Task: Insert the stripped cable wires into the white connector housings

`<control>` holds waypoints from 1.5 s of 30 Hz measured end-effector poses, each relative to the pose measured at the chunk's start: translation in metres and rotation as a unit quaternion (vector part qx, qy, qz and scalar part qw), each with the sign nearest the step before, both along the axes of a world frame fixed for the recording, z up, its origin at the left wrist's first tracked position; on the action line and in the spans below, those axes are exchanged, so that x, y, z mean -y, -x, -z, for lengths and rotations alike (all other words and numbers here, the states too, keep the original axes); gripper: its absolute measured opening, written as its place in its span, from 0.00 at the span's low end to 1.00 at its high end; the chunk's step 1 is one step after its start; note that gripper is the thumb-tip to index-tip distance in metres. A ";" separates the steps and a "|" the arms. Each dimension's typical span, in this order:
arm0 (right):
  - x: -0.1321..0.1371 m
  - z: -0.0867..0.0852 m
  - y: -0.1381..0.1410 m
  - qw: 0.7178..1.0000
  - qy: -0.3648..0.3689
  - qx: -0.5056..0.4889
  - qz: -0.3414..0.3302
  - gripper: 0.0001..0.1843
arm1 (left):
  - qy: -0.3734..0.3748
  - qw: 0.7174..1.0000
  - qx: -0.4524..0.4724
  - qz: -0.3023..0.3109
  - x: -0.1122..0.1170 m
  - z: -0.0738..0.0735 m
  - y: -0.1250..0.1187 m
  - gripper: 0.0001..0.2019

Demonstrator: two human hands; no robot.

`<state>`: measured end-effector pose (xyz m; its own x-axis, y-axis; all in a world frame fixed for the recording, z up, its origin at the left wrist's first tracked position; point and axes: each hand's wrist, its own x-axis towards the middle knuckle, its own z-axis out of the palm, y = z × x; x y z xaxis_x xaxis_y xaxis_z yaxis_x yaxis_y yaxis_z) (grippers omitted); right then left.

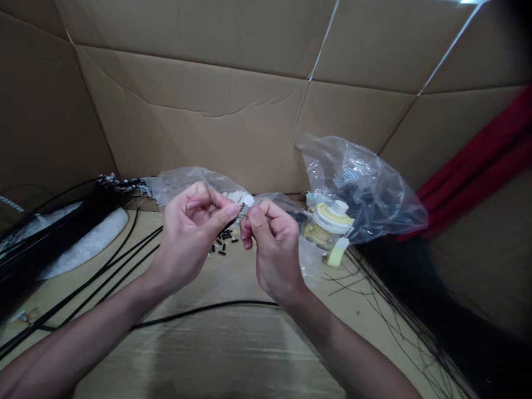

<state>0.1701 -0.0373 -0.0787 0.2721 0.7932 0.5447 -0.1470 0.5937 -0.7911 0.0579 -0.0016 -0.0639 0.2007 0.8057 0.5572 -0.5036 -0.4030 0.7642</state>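
My left hand is raised at the middle, its thumb and forefinger pinched on the thin wire ends of a black cable. Close beside it, my right hand is closed in a pinch, its thumb tip almost at those wires. Whatever lies between the right fingertips is too small to make out. Behind and below the hands, several small black pieces lie scattered on the table. White small parts show at the mouth of a clear plastic bag beyond the left hand.
A bundle of black cables lies at left, over white padding. A loose black cable crosses the table below the hands. On the right stand a yellow-and-white roll, a clear bag and thin dark wires. Cardboard walls enclose the back.
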 end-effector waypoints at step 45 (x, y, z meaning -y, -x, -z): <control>0.008 -0.004 -0.003 0.963 -0.094 0.215 0.132 0.18 | -0.177 0.975 0.023 -0.131 0.019 0.010 -0.015 0.17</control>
<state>0.1727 -0.0449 -0.0747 0.1680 0.6043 0.7789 0.3466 0.7034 -0.6205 0.0731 -0.0204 -0.0735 -0.0184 0.5809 0.8138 -0.3780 -0.7576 0.5322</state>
